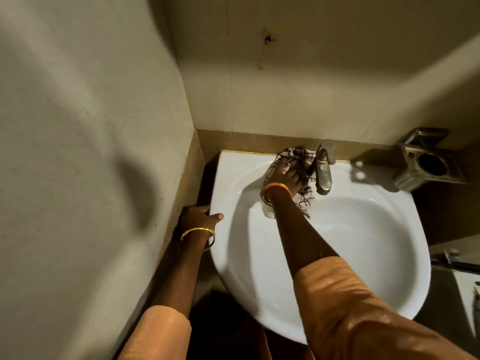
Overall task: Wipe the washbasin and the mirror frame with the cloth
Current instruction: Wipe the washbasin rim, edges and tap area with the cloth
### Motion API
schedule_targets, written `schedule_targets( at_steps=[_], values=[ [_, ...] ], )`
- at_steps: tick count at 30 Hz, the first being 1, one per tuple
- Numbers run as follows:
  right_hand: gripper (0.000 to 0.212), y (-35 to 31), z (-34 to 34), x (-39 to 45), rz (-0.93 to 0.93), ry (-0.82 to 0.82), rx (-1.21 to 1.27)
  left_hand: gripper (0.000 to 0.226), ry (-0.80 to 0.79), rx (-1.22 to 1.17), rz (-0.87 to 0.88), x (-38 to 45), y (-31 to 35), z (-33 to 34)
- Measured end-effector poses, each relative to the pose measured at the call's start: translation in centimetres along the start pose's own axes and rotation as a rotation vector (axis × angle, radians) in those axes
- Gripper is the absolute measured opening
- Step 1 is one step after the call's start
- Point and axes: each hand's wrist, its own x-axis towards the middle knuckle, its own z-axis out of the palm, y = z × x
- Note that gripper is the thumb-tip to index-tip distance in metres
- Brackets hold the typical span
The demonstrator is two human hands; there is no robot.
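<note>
Right hand (281, 175) lies flat, fingers spread, pressing a checked cloth (296, 162) onto the rear ledge of the white washbasin (363, 229); it curls round nothing. The cloth, white with dark grid lines, is bunched under the palm, reaches the back wall strip beyond the fingertips and hangs into the bowl below the wrist. Orange and gold bangles (275, 190) sit on that wrist.

Just right of the right hand stands a metal tap (323, 172), its spout pointing into the bowl; the cloth touches or nearly touches its base, which cannot be told.

Left hand (200, 214) grips the left rim of the washbasin, thumb on top, fingers curled under the edge beside the wall. A gold bangle (198, 236) sits on that wrist. Both arms wear orange sleeves (350, 307) marked with wet spots.

Well right of the right hand, past the tap, a tarnished metal holder (426, 162) with a round opening is fixed at the wall. A beige tiled wall (78, 126) runs along the left hand's outer side.

No brand, label or writing is legible on any item. The mirror frame is out of view.
</note>
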Motion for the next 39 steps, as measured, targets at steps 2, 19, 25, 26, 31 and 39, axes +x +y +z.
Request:
schedule_targets(
  at_steps=[2,19,25,26,31,39],
  values=[
    [0.065,-1.3,0.0,0.0,0.017,-0.024,-0.010,0.038,-0.001,-0.007,-0.004,0.3,0.1,-0.1],
    [0.067,3.8,-0.6,-1.0,-0.420,-0.054,-0.103,0.043,-0.096,-0.192,-0.022,-0.6,0.1,-0.8],
    [0.065,0.2,1.9,-6.0,-0.611,-0.143,-0.059,0.043,-0.174,-0.247,-0.078,0.5,-1.3,-1.0],
    [0.066,-0.6,2.6,-7.6,-0.672,-0.192,-0.015,0.049,-0.184,-0.316,-0.137,0.4,-1.3,-1.1],
    [0.077,-0.5,4.3,-13.4,-0.792,-0.443,0.138,0.064,-0.160,-0.594,-0.199,-0.3,-2.0,-0.3],
    [0.069,9.8,2.5,-18.6,-0.641,-0.720,0.271,0.043,-0.158,-0.779,-0.192,-2.7,-4.4,1.1]
  ],
)
